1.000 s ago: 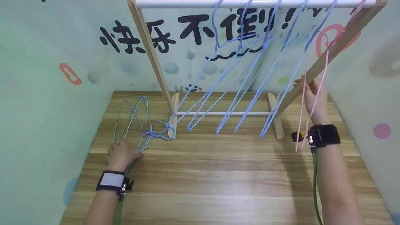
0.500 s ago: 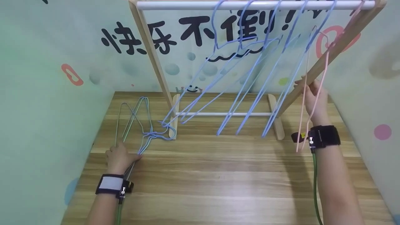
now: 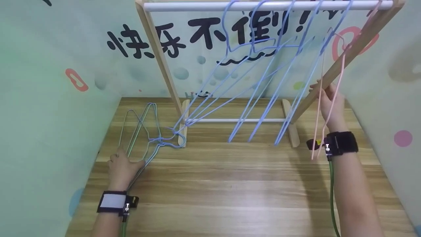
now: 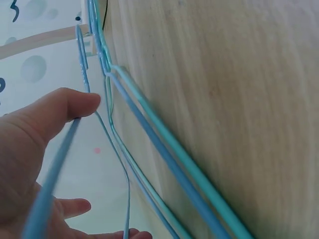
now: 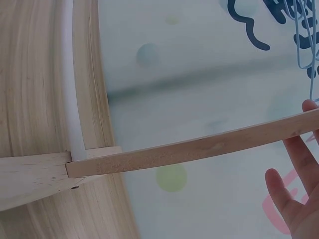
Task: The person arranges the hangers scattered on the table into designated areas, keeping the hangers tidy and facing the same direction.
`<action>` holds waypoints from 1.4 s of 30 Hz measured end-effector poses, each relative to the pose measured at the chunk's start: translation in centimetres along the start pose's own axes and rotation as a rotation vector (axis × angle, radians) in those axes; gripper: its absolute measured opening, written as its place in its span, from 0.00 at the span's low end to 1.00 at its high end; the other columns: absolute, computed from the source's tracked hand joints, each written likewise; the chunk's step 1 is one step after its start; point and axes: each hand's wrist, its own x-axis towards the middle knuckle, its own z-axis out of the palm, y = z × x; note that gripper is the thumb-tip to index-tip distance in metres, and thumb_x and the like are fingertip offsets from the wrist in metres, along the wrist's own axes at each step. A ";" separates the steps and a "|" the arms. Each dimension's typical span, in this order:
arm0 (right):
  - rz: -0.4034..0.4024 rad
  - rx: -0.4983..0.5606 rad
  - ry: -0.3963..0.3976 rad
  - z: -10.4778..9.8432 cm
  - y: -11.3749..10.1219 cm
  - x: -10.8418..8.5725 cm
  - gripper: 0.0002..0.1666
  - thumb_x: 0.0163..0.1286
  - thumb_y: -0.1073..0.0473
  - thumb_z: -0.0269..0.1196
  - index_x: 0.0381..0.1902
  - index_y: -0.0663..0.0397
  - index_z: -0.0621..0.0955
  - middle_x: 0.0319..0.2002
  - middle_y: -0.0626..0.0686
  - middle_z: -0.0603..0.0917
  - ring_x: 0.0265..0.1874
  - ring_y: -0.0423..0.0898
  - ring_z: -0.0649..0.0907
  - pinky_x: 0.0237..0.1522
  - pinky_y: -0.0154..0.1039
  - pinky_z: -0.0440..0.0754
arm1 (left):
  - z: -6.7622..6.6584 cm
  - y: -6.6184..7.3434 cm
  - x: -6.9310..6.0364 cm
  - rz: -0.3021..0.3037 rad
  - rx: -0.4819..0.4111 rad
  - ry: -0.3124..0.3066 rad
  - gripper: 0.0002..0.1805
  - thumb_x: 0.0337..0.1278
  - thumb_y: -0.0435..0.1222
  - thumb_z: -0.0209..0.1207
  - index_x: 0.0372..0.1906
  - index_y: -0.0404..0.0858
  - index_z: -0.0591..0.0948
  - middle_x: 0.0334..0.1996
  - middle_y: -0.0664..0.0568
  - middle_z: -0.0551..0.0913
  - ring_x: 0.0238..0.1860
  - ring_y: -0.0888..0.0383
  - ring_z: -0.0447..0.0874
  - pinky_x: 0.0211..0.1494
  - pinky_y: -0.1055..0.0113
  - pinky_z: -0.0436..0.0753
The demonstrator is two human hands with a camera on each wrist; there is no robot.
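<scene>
My left hand [image 3: 121,171] spans a few light-blue and green wire hangers [image 3: 159,142] at the rack's left. In the left wrist view, its thumb and fingers [image 4: 30,144] grip opposite sides of a blue hanger [image 4: 50,184] raised apart from the other hangers [image 4: 169,154]. My right hand [image 3: 334,110] holds the rack's right wooden post [image 3: 338,67]. The right wrist view shows that hand [image 5: 304,214] with fingers behind the post [image 5: 199,147] and one fingertip over its edge. Several blue hangers [image 3: 263,77] hang from the white bar [image 3: 187,6].
A pink hanger [image 3: 342,65] hangs at the right end, in front of my right wrist. The rack's left foot [image 3: 183,138] stands close to the hooks of the lower hangers. Patterned walls [image 3: 82,42] border the wooden surface [image 3: 246,184] on the left, right and back.
My left hand has drawn slightly back towards me and left, and the hangers under it have shifted a little. The second hanging blue hanger has swung left; my right hand remains on the post.
</scene>
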 end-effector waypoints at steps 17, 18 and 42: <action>-0.037 0.008 0.026 0.3 -0.1 0.0 0.17 0.71 0.60 0.58 0.57 0.53 0.78 0.47 0.54 0.83 0.50 0.47 0.80 0.56 0.38 0.73 | -1.8 1.0 -0.9 -0.013 -0.268 0.095 0.50 0.57 0.49 0.62 0.73 0.30 0.49 0.68 0.27 0.55 0.65 0.31 0.56 0.62 0.37 0.62; -0.036 0.011 0.025 0.3 -0.2 0.0 0.17 0.71 0.60 0.58 0.57 0.53 0.78 0.47 0.53 0.83 0.50 0.46 0.80 0.57 0.38 0.73 | -2.0 1.2 -1.0 -0.013 -0.313 0.105 0.49 0.57 0.48 0.62 0.74 0.32 0.49 0.69 0.29 0.55 0.65 0.32 0.57 0.61 0.38 0.64; -0.048 -0.022 -0.019 0.0 0.2 -0.1 0.19 0.72 0.57 0.58 0.59 0.51 0.77 0.52 0.58 0.80 0.54 0.51 0.77 0.57 0.37 0.70 | -6.2 6.2 -3.8 0.425 -1.191 0.223 0.37 0.46 0.26 0.62 0.65 0.35 0.63 0.63 0.43 0.67 0.61 0.48 0.63 0.59 0.65 0.69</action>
